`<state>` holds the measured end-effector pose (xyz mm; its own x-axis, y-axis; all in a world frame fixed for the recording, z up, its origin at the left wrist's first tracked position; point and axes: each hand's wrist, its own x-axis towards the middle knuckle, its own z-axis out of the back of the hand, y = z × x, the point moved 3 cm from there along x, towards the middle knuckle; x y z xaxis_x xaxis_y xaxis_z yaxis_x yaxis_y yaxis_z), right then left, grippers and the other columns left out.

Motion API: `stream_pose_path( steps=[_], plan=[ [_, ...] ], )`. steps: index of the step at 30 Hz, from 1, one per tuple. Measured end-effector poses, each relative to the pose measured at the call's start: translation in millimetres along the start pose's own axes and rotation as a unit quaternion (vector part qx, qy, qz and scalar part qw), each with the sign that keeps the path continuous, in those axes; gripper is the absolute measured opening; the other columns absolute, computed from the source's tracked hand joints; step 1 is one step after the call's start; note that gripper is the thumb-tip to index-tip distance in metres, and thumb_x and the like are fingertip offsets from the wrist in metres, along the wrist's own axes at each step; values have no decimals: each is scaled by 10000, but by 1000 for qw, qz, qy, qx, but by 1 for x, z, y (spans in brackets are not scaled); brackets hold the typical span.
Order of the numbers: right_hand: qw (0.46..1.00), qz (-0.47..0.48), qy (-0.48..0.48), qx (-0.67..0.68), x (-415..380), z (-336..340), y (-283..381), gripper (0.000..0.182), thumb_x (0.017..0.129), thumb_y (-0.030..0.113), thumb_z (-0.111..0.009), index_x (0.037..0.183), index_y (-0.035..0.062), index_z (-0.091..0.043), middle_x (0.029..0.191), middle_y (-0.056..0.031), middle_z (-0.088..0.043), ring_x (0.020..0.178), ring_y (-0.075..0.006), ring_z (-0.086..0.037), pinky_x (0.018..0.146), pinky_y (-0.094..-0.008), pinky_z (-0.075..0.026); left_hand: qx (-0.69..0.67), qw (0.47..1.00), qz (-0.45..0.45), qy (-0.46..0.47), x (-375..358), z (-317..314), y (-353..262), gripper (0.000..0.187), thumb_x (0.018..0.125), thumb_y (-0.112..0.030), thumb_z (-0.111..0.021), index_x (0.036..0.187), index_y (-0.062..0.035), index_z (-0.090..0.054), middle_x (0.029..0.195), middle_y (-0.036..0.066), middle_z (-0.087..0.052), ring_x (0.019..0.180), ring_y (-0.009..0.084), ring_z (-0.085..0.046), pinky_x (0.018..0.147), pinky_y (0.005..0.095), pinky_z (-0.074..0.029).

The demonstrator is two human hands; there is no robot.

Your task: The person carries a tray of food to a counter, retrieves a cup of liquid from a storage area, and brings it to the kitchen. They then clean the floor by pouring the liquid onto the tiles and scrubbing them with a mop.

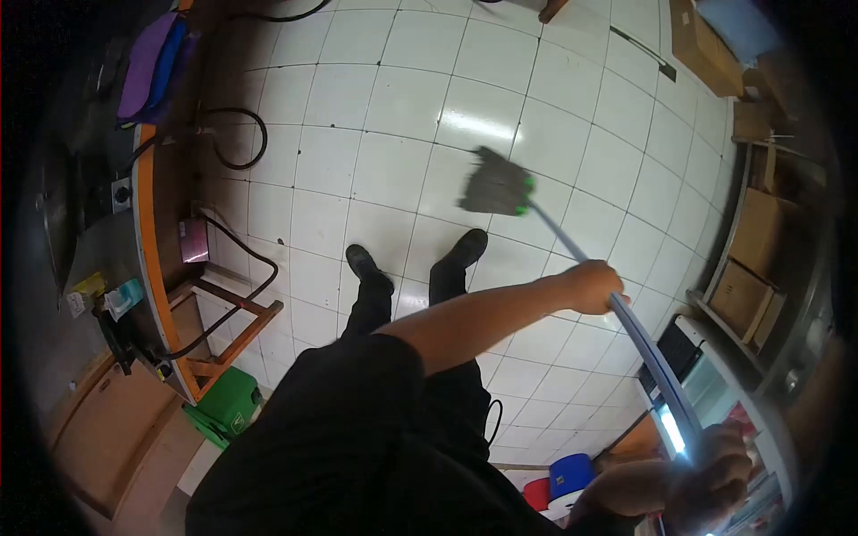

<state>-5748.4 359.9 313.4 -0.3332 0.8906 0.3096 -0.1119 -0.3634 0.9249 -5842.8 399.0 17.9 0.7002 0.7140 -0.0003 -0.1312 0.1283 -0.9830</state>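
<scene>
A mop [648,344] with a long grey-blue handle slants across the right half of the head view. Its grey mop head [494,185], with green bits at the joint, lies on the white tiles ahead of my feet. My left hand [592,287] is wrapped round the middle of the handle. Lower right, near the handle's upper end, my right hand [715,478] is closed on it, partly in shadow and glare.
White floor tiles [407,94] spread around my black shoes [362,261]. A wooden-framed table [147,223] with hanging black hoses stands left, above a green bin [228,406]. Cardboard boxes [760,232] fill shelves on the right, near a glass-fronted cabinet [715,384].
</scene>
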Motion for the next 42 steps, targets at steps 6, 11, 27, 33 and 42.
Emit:
stream_pose_path(
  steps=[6, 11, 27, 33, 42],
  plan=[
    [974, 23, -207, 88, -34, 29, -2, 199, 811, 208, -469, 626, 134, -471, 553, 11, -409, 471, -116, -374, 419, -285, -328, -21, 999, 42, 4, 41, -46, -2, 192, 750, -206, -605, 625, -61, -600, 613, 145, -587, 647, 335, -597, 608, 424, -467],
    [955, -26, -240, 173, -53, 8, -77, 291, 816, 169, -523, 545, 146, -419, 469, 44, -412, 376, -102, -398, 394, -244, -326, 97, 991, 82, -40, -33, -6, 76, 107, 593, -173, -662, 683, -144, -612, 684, 73, -585, 746, 295, -553, 726, 402, -421],
    [987, -19, -28, 155, -10, 79, -47, 262, 832, 274, -477, 600, 156, -445, 572, 17, -422, 514, -99, -397, 469, -261, -307, 6, 1000, 14, 13, 68, -70, 6, 143, 649, -97, -649, 792, -84, -641, 710, 117, -597, 754, 316, -584, 717, 418, -449],
    [991, -17, -55, 124, -39, 81, -25, 204, 855, 211, -439, 661, 151, -451, 576, 11, -420, 528, -103, -420, 488, -250, -324, -6, 998, 59, 20, 37, -81, -8, 88, 621, -102, -636, 706, -94, -615, 680, 115, -606, 725, 304, -596, 708, 414, -464],
    [929, -103, -146, 324, -85, -180, -151, 291, 855, 252, -480, 623, 89, -414, 524, -34, -437, 528, -165, -431, 465, -336, -317, 182, 958, 221, -27, -272, 100, 163, 125, 606, -121, -685, 683, -115, -586, 678, 108, -591, 721, 309, -581, 643, 417, -425]
  ],
)
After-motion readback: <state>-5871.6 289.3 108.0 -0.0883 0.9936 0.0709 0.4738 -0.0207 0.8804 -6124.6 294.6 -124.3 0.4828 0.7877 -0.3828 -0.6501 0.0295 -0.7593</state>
